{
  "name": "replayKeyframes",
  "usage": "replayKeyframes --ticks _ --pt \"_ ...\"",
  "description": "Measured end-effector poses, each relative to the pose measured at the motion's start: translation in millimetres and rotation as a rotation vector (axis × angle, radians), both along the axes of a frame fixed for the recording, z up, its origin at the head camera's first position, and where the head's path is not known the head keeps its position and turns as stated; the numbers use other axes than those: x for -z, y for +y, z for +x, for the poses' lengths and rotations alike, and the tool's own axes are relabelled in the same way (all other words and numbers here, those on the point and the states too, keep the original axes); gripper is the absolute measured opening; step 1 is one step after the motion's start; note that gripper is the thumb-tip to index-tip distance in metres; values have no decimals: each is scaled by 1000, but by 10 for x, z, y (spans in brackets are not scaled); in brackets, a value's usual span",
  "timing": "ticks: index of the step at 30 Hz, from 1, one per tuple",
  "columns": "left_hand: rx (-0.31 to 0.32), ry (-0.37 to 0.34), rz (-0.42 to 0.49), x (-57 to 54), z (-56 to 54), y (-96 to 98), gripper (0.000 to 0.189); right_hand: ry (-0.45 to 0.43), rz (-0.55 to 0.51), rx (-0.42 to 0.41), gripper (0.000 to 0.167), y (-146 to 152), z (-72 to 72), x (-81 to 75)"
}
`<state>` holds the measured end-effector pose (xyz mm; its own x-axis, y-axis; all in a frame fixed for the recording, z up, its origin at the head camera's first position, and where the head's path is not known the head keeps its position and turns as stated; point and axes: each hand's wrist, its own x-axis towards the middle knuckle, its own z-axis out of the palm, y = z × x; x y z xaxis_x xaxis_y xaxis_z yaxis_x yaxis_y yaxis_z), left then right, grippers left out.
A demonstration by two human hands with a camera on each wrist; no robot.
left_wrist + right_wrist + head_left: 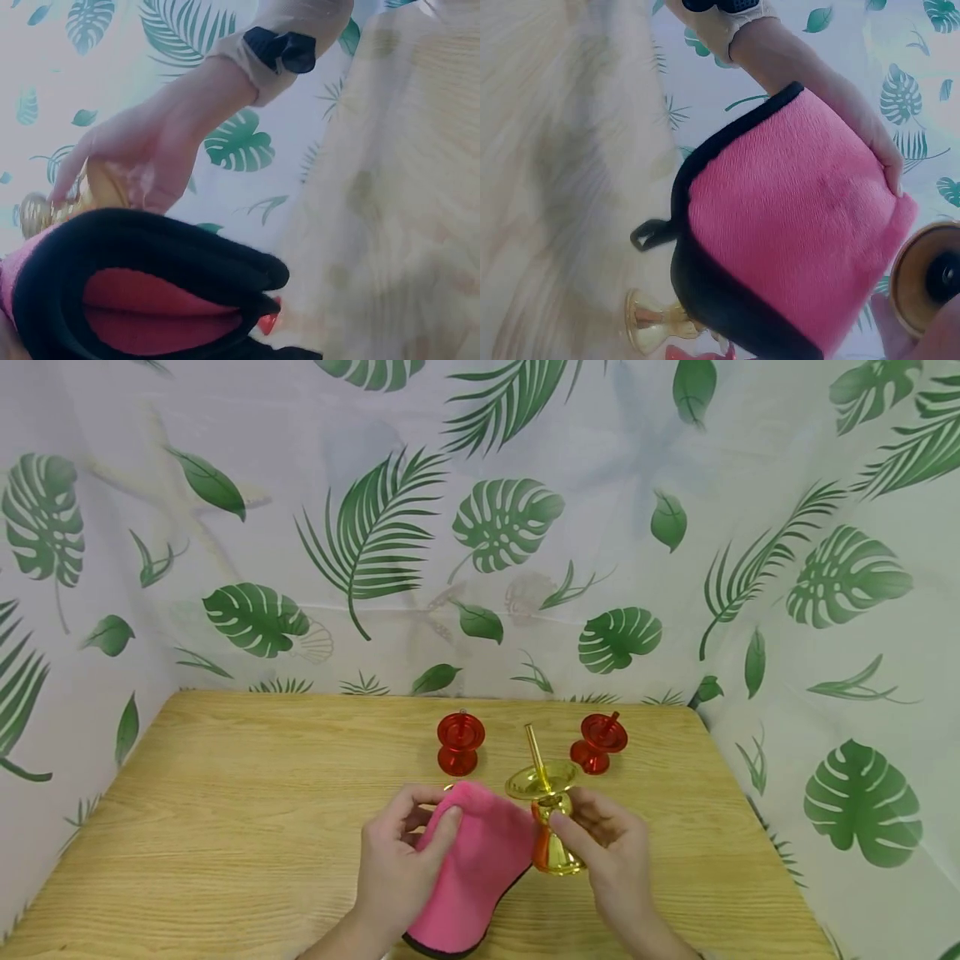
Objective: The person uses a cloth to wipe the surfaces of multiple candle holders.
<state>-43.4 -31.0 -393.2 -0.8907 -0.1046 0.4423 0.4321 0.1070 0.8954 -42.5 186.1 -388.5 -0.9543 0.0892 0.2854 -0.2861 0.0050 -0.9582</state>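
My left hand (405,852) pinches the upper end of a pink plush cleaning mitt (480,868) with black trim, thumb in front. The mitt's cuff opening faces the camera in the left wrist view, and a black loop (652,234) hangs from its edge in the right wrist view. To the right, my right hand (618,843) grips a shiny gold candle holder (558,852) round its waist. The holder has a flared base, a wide dish on top and a thin rod rising from it, leaning slightly left. The mitt's edge meets the holder's side in the head view.
Two red candle holders, one at the back middle (460,743) and one farther right (597,743), stand on the wooden table (247,827). Another gold holder (649,322) stands behind the mitt, mostly hidden from the head view. Leaf-patterned cloth (405,560) encloses the back and sides.
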Motion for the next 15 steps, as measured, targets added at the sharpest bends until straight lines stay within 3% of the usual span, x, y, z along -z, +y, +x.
replayKeyframes --ticks 5,11,15 --pt "-32 103 -12 93 25 152 16 -46 -1 12 35 -99 -27 49" --pt "-52 231 -20 147 41 272 21 -22 58 -24 22 -149 15 98" --pt "-39 265 -5 157 53 303 18 31 33 -87 29 -119 61 146"
